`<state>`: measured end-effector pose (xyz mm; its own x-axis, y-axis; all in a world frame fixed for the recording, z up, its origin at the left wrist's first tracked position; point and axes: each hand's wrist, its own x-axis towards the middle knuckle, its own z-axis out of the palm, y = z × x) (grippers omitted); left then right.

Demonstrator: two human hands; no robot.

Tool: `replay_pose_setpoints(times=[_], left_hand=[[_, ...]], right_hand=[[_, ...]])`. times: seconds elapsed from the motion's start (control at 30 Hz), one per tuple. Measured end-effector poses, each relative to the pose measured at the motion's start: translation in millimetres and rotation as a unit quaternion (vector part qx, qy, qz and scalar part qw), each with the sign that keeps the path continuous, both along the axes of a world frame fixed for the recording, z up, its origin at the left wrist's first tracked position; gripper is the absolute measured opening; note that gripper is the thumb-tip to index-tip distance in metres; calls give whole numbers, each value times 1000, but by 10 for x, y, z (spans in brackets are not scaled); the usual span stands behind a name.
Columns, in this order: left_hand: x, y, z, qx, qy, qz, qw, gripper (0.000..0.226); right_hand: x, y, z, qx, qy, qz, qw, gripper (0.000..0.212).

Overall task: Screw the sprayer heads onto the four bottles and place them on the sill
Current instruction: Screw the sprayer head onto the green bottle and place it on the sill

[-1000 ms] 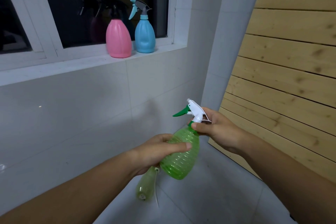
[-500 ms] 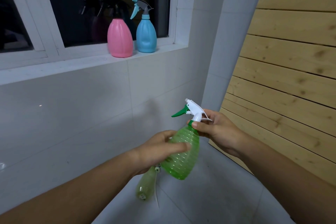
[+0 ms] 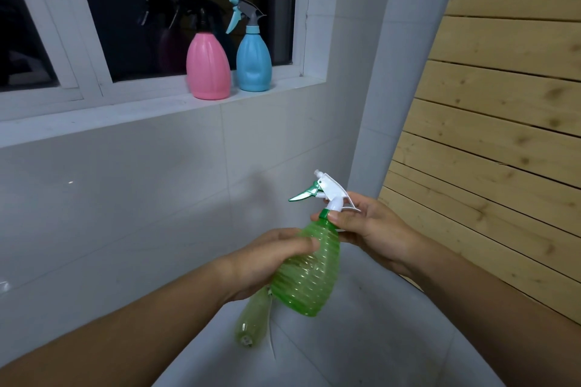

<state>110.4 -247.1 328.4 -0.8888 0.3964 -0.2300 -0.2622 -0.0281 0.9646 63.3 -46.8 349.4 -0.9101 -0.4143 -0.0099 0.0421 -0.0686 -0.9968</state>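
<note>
A person holds a green bottle [image 3: 306, 273] in mid-air in front of a white tiled wall [image 3: 125, 198], tilted with its neck up and to the right. The left hand [image 3: 267, 261] is wrapped around the ribbed body, fingers closed on its upper part. The right hand [image 3: 371, 229] pinches the green collar at the neck between thumb and fingertips, just under the white sprayer head [image 3: 330, 192], whose green trigger points left. The head sits on the neck; how far it is screwed down cannot be told from this angle.

Below the left hand lies what appears to be a second, paler green bottle [image 3: 251, 320], partly hidden by the wrist and blurred, resting on the white surface [image 3: 377, 339] beneath.

On the sill [image 3: 141, 110] above, a pink bottle [image 3: 208, 69] with a black head and a blue bottle [image 3: 254, 63] with a grey and turquoise head stand upright, just beside each other, near the right end of the window [image 3: 157, 9]. Their reflections show in the dark glass behind. Pale wooden planks [image 3: 503, 104] line the wall to the right.
</note>
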Motion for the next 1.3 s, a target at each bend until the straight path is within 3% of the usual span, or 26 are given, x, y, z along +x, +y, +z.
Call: replay_pose_setpoints(times=[0.2, 0.33, 0.53, 0.67, 0.83, 1.03, 1.3], left_hand=[[39, 45, -35, 2, 7, -1, 1000, 59], [55, 34, -18, 84, -69, -23, 994, 36], [28, 81, -30, -68, 54, 74, 993, 47], [17, 108, 3, -59, 64, 102, 991, 49], [-4, 37, 40, 71, -20, -13, 997, 37], [-32, 33, 4, 39, 35, 32, 998, 49], [-18, 88, 1, -13, 90, 85, 992, 25]], right_hand=[[22, -26, 38, -2, -8, 12, 1000, 23], [31, -22, 52, -14, -19, 18, 1000, 27], [24, -49, 5, -18, 0, -22, 1000, 27], [8, -60, 39, -36, 10, -30, 999, 28], [22, -20, 114, -40, 22, -12, 999, 42], [23, -23, 137, -19, 46, -43, 998, 28], [9, -60, 110, 4, 70, -69, 995, 16]])
